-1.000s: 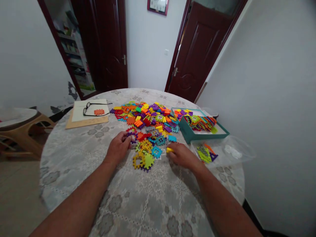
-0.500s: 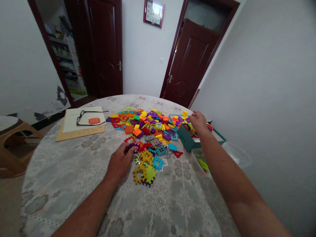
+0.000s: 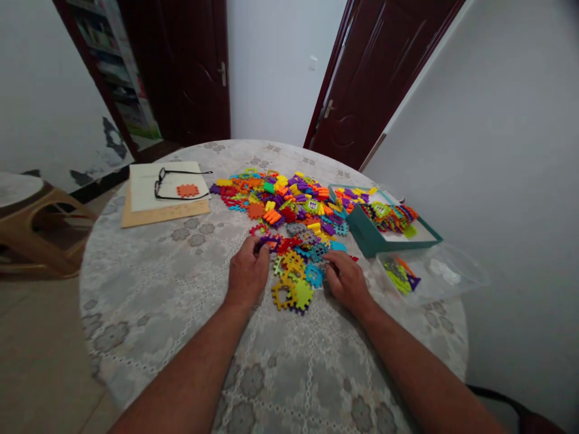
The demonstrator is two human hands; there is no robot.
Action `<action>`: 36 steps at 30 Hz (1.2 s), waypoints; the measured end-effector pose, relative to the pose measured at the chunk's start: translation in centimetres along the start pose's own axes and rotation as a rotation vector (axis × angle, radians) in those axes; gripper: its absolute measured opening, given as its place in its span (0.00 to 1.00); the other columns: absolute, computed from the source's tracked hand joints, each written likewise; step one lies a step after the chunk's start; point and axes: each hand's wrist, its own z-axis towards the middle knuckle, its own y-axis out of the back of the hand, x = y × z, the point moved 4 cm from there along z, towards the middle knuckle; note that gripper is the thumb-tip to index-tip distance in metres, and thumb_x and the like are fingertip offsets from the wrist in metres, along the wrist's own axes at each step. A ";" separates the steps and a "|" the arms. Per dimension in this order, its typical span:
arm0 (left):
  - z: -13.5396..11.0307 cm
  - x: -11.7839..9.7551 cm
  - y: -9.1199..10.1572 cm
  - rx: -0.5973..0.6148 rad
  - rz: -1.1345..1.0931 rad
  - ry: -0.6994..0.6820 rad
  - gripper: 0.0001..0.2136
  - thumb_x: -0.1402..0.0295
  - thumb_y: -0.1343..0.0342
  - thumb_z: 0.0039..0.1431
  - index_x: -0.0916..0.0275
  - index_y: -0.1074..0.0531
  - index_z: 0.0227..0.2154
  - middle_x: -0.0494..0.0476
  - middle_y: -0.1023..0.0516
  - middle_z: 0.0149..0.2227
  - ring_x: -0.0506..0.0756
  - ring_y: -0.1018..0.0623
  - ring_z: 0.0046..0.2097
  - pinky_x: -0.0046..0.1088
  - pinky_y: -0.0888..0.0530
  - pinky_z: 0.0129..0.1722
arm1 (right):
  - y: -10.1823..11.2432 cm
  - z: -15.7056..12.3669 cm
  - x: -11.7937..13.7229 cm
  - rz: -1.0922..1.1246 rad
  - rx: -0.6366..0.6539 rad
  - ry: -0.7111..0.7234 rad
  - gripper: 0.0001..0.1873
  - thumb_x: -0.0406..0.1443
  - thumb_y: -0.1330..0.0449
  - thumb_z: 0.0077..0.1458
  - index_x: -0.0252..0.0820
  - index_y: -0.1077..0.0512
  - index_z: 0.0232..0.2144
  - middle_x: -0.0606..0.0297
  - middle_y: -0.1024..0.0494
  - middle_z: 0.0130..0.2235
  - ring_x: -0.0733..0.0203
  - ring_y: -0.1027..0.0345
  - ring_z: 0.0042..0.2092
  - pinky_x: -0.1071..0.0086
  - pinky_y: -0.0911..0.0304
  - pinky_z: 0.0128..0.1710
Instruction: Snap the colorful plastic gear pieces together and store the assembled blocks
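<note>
a patterned tablecloth [image 3: 312, 374] covers the round table nearest the wearer. on it, an ochre frame piece [image 3: 275, 296] overlaps a lime piece [image 3: 304, 294], between the two forearms and just in front of the looser pieces. the left hand [image 3: 248, 271] is narrow, thumb and fingers closed on the edge of a purple piece [image 3: 270, 242] at the near left end of the spread. the right hand [image 3: 347, 280] has its fingers curled beside a dark teal lattice piece [image 3: 319, 252]; whether it grips anything i cannot tell. a light blue piece [image 3: 310, 272] lies just left of it. to the right, a clear container [image 3: 382, 274] holds lime, orange and purple pieces. behind it, a teal box [image 3: 364, 232] holds stacked coloured pieces. the mixed heap [image 3: 294, 199] spreads across the middle. at left, black glasses [image 3: 157, 188] and an orange piece [image 3: 187, 191] rest on paper [image 3: 140, 196]. farther back stand dark red doors [image 3: 199, 66].
</note>
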 end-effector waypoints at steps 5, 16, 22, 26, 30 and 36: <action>-0.1 0.7 -0.1 0.002 -0.064 0.021 0.12 0.58 0.47 0.67 0.57 0.24 0.45 0.56 0.15 0.40 0.58 0.17 0.41 0.32 0.25 0.40 | 0.2 0.9 1.2 0.106 0.076 0.080 0.11 0.33 0.43 0.65 0.43 0.25 0.48 0.56 0.21 0.45 0.55 0.26 0.44 0.60 0.29 0.46; -0.2 0.5 0.1 0.032 -0.118 0.022 0.15 0.55 0.44 0.66 0.58 0.25 0.47 0.56 0.15 0.41 0.58 0.17 0.40 0.32 0.24 0.39 | -1.0 -0.6 6.0 -0.137 0.609 0.062 0.35 0.55 0.33 0.60 0.47 0.31 0.63 0.54 0.21 0.51 0.48 0.26 0.48 0.59 0.31 0.45; 0.0 0.5 -0.1 0.096 -0.115 -0.024 0.14 0.55 0.44 0.66 0.58 0.25 0.47 0.57 0.16 0.40 0.57 0.18 0.38 0.32 0.24 0.37 | -1.8 -0.6 4.5 -0.197 0.453 -0.023 0.31 0.48 0.37 0.64 0.44 0.34 0.65 0.50 0.26 0.55 0.47 0.27 0.50 0.56 0.28 0.46; 0.3 0.3 -0.3 0.108 -0.048 -0.049 0.15 0.56 0.45 0.66 0.58 0.25 0.49 0.58 0.15 0.41 0.58 0.17 0.39 0.32 0.23 0.38 | -0.8 -0.3 1.2 -0.259 0.308 -0.073 0.30 0.47 0.38 0.64 0.42 0.34 0.64 0.48 0.26 0.54 0.43 0.28 0.52 0.53 0.27 0.48; 0.3 0.2 -0.5 0.142 0.025 -0.064 0.14 0.57 0.45 0.66 0.58 0.25 0.48 0.58 0.15 0.40 0.58 0.17 0.39 0.34 0.23 0.39 | 0.3 0.2 -1.0 -0.209 0.162 -0.123 0.29 0.44 0.39 0.64 0.41 0.33 0.64 0.47 0.25 0.54 0.43 0.29 0.54 0.51 0.28 0.52; 0.4 0.1 -0.4 0.201 -0.016 -0.072 0.16 0.54 0.43 0.65 0.58 0.26 0.49 0.58 0.15 0.41 0.57 0.16 0.38 0.34 0.21 0.40 | 1.4 0.8 -2.5 -0.008 0.011 -0.257 0.28 0.41 0.42 0.64 0.38 0.32 0.64 0.46 0.24 0.56 0.46 0.27 0.52 0.51 0.29 0.54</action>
